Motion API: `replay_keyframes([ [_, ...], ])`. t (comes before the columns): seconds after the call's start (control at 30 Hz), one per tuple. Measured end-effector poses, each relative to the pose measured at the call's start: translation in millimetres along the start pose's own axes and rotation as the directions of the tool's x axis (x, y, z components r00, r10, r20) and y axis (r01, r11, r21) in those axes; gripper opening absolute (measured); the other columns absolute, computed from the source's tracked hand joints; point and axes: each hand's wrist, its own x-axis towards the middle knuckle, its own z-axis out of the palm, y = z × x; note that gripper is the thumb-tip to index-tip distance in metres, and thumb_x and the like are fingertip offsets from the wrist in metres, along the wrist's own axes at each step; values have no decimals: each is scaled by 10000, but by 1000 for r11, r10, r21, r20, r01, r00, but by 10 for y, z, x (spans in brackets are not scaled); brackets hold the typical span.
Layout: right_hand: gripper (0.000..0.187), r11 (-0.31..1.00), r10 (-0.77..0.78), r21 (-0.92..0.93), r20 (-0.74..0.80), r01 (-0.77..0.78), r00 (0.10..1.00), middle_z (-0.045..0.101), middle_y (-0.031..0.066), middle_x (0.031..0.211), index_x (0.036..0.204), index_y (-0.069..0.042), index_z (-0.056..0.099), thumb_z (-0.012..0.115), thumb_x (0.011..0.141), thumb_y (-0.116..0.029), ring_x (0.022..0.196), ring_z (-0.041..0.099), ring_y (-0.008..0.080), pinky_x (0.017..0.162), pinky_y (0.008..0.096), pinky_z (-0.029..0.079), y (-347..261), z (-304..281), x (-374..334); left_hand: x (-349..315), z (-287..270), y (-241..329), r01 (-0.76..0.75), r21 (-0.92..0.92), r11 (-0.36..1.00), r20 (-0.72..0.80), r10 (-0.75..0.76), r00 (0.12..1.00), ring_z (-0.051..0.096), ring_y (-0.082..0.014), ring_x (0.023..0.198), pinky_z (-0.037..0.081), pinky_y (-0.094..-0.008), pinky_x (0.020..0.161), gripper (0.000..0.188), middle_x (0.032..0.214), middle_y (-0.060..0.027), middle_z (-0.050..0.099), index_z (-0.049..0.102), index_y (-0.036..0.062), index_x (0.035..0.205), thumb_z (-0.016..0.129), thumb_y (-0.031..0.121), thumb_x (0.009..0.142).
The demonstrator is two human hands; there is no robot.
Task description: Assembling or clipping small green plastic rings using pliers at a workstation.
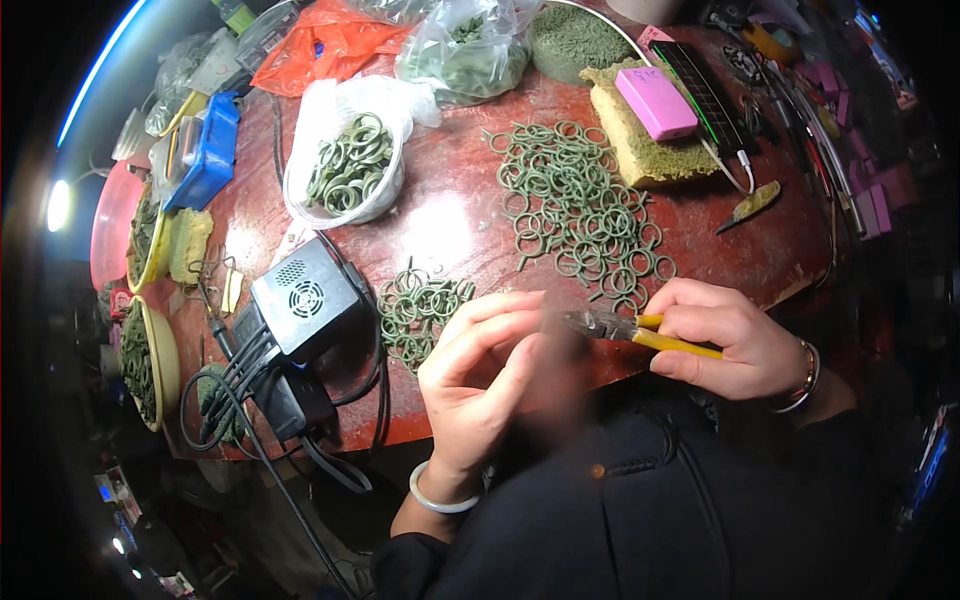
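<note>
My right hand (722,335) is closed around yellow-handled pliers (640,332), whose metal jaws point left toward my other hand. My left hand (478,372) is raised at the table's near edge, its fingers bent together in a pinch by the plier jaws. A dark blur covers the fingertips, so what they hold cannot be made out. Just beyond the pliers spreads a large pile of thin green rings (575,195). A smaller heap of green ring pieces (415,305) lies beside my left hand. More thick green rings (352,165) fill a white plastic-lined bowl (385,200).
A black power box (308,296) with tangled cables stands left on the red table (455,235). At the back are a red bag (325,45), a clear bag (465,60) and green powder (580,45). A pink box (656,103) rests on a yellow sponge (640,150); a knife (750,205) lies right.
</note>
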Motion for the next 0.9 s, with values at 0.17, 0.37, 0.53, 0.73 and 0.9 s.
replay_keyframes([
  [0.17, 217, 1000, 0, 8, 20, 0, 1000, 592, 141, 1009, 1000, 27, 668, 721, 933, -173, 872, 594, 263, 763, 349, 481, -25, -13, 1, 0, 13, 2, -14, -49, 999, 24, 16, 1000, 654, -224, 1072, 530, -355, 978, 154, 1227, -183, 632, 697, -40, 1057, 621, -86, 931],
  [0.37, 234, 998, -25, -59, 39, 27, 999, 590, 144, 1021, 1022, 26, 667, 725, 929, -180, 890, 604, 273, 773, 351, 486, -19, -19, 29, 12, 21, 20, -40, -13, 999, 44, 40, 998, 652, -231, 1093, 506, -360, 989, 147, 1233, -181, 629, 686, -36, 1051, 614, -90, 935],
  [0.53, 207, 998, -19, -67, 47, 22, 999, 580, 163, 1039, 938, 21, 628, 734, 914, -155, 889, 590, 281, 785, 352, 476, -54, -21, 48, 4, 19, -13, -30, -48, 998, 42, 32, 999, 643, -202, 1078, 524, -316, 914, 162, 1242, -171, 622, 681, -52, 1061, 624, -104, 919],
  [0.73, 209, 998, 24, -55, 70, -20, 997, 574, 182, 1053, 855, 17, 592, 743, 897, -120, 894, 583, 284, 798, 349, 468, -70, -35, 64, 10, 24, -21, -66, -39, 997, 52, 68, 996, 641, -172, 1047, 555, -269, 831, 180, 1251, -167, 615, 681, -66, 1071, 630, -114, 905],
  [0.9, 243, 999, -14, -43, 65, 17, 998, 592, 156, 1014, 993, 29, 662, 714, 942, -203, 884, 603, 287, 772, 367, 486, -33, -26, 49, 0, 33, -11, -93, 34, 995, 38, 92, 995, 657, -191, 1022, 551, -281, 837, 176, 1231, -175, 634, 688, -51, 1059, 646, -93, 893],
])
